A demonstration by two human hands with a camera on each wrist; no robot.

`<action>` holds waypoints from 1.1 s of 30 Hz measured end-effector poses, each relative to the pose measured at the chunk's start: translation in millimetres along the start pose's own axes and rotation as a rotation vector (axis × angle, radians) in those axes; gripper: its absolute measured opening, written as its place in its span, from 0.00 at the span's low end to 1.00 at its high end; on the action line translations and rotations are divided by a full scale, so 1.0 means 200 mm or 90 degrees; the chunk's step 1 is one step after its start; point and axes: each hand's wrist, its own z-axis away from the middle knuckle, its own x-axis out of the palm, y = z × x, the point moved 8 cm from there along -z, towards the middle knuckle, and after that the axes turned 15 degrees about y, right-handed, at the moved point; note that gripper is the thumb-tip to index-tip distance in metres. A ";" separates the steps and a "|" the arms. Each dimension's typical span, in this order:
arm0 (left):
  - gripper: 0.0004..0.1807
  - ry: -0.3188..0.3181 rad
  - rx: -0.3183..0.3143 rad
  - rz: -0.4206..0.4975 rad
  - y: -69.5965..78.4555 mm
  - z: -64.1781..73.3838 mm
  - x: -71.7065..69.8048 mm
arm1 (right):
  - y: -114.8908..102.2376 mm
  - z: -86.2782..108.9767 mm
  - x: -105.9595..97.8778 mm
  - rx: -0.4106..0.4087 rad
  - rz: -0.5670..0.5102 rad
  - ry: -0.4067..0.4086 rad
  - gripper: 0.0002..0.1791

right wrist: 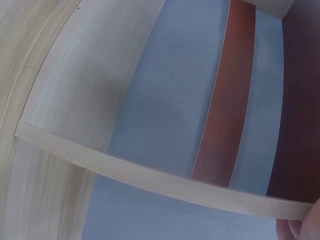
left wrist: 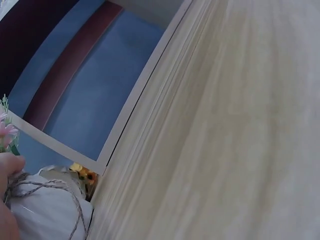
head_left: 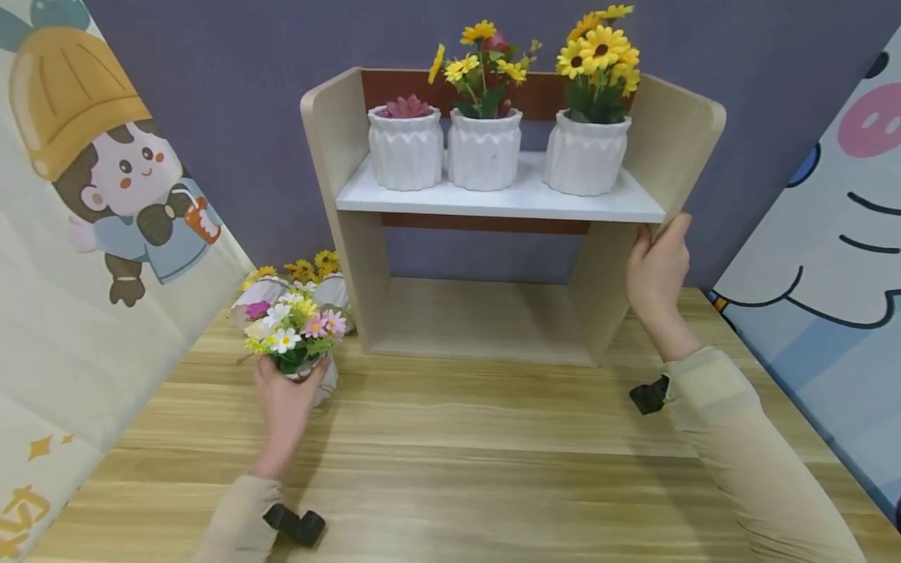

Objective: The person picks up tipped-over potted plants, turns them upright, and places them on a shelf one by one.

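My left hand (head_left: 285,407) grips a small potted bunch of mixed flowers (head_left: 287,324) around its neck, left of the shelf. In the left wrist view its pot (left wrist: 42,215) is white and wrapped with brown twine; the fingers (left wrist: 7,197) show at the left edge. My right hand (head_left: 660,270) holds the front edge of the right side panel (head_left: 679,148) of a two-tier wooden shelf, just under the white upper board (head_left: 493,202). Part of that hand shows in the right wrist view, with its fingers (right wrist: 284,229) at the panel edge.
On the upper board stand a white pot with a pink succulent (head_left: 406,152), one with yellow and red flowers (head_left: 486,152) and one with yellow daisies (head_left: 587,156). White pots with yellow flowers (head_left: 301,270) lie tilted behind the left hand. Cartoon sheets (head_left: 127,180) flank the wooden table (head_left: 479,469).
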 end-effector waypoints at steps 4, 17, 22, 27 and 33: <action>0.39 0.032 0.006 -0.006 0.02 0.00 -0.02 | 0.00 0.00 0.00 0.001 0.000 0.002 0.22; 0.34 0.027 0.095 -0.056 0.13 0.05 -0.04 | 0.01 0.00 0.00 -0.022 0.007 0.009 0.22; 0.33 -0.010 0.163 -0.062 0.24 0.12 0.00 | 0.01 0.00 0.00 -0.030 -0.002 0.010 0.22; 0.32 -0.040 0.203 -0.083 0.30 0.16 0.05 | 0.01 0.00 0.00 -0.022 -0.001 0.006 0.22; 0.31 -0.068 0.226 -0.098 0.36 0.21 0.10 | 0.01 0.00 -0.01 -0.029 0.002 0.013 0.22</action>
